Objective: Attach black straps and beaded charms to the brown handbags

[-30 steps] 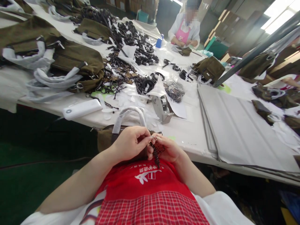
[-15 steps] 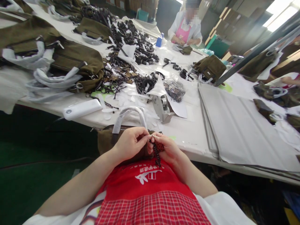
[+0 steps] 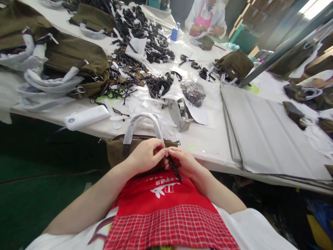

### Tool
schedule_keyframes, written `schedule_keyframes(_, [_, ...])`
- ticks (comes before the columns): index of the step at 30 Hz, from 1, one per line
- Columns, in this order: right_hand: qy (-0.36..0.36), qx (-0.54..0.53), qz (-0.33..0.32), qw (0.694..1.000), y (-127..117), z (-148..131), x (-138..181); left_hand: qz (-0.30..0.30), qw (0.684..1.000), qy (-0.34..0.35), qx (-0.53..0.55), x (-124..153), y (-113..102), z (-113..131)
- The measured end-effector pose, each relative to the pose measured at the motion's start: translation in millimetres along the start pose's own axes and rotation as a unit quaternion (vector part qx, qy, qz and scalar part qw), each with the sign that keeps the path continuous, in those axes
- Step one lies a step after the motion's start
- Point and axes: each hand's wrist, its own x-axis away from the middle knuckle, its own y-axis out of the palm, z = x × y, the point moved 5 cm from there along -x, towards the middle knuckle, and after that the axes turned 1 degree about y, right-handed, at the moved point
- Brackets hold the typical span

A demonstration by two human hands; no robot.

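Observation:
My left hand [image 3: 148, 152] and my right hand [image 3: 184, 159] meet fingertip to fingertip in front of the red apron. Both are closed in a pinch at the top of a dark braided cord [image 3: 174, 168], whose end dangles below the fingers. A reddish-dark patterned piece shows beside the cord, partly covered by my right hand. Behind my hands an olive handbag [image 3: 114, 152] leans at the table edge. Its handles [image 3: 143, 118] are wrapped in pale film and stand upright. What exactly lies between the fingertips is too small to tell.
A metal tape dispenser [image 3: 179, 114] and a white handheld device [image 3: 87, 117] lie near the edge. Braided cords [image 3: 127, 74] and black straps [image 3: 145, 38] are heaped behind. Olive bags [image 3: 75, 59] stand left, grey sheets [image 3: 265, 128] right. A co-worker [image 3: 205, 21] works opposite.
Both hands stay together at the cord, with only small finger movements, and the cord's hanging end has swung slightly right. The head view has tilted down a little. The co-worker's hands have shifted.

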Motion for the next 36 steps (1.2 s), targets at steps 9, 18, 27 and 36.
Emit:
schedule_keyframes(9, [-0.140,0.365,0.067,0.918,-23,-40,11,-0.044,0.958,-0.137,0.247,6,10,-27])
schedule_keyframes(18, [-0.264,0.455,0.146,0.838,-10,-73,4,-0.099,0.954,-0.091,0.268,8,16,-9])
schedule_keyframes(27, [-0.319,0.447,0.127,0.826,-1,-72,10,0.022,0.926,-0.120,0.358,5,18,-11])
schedule_keyframes(36, [-0.205,0.223,0.049,0.952,-14,-40,2,0.038,0.997,0.017,0.069,4,-4,5])
